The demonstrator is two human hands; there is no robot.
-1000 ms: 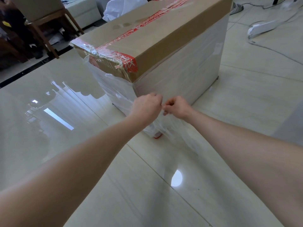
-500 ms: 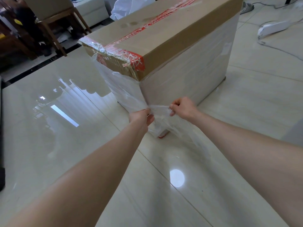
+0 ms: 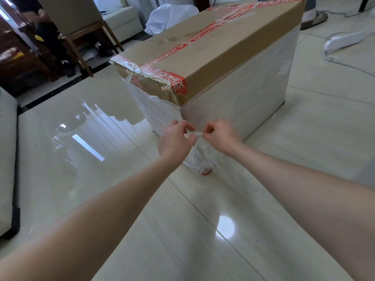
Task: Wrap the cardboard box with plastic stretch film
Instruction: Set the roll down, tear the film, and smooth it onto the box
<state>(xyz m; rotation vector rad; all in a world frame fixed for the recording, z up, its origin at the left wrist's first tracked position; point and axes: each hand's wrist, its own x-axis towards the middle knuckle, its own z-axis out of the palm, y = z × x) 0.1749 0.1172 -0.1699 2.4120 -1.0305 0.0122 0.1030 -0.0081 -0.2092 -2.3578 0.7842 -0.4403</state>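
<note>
A large cardboard box point(image 3: 219, 51) with red tape along its top stands on the glossy tiled floor. Clear stretch film point(image 3: 249, 102) covers its lower side walls, while the top band of cardboard shows bare. At the near vertical corner, my left hand point(image 3: 175, 141) and my right hand point(image 3: 220, 135) each pinch a twisted strand of film point(image 3: 195, 133) stretched between them. Loose bunched film hangs from that strand down to the box's bottom corner.
A wooden chair point(image 3: 81, 35) and dark furniture stand at the back left, with a white bag point(image 3: 170, 16) behind the box. A white power strip point(image 3: 343, 40) with cables lies at the right. A pale sofa edge point(image 3: 7, 159) runs along the left. Someone's foot point(image 3: 313, 17) is at the top right.
My hands have risen along the box's near corner and come closer together. The film between them has gathered into a thin twisted strand.
</note>
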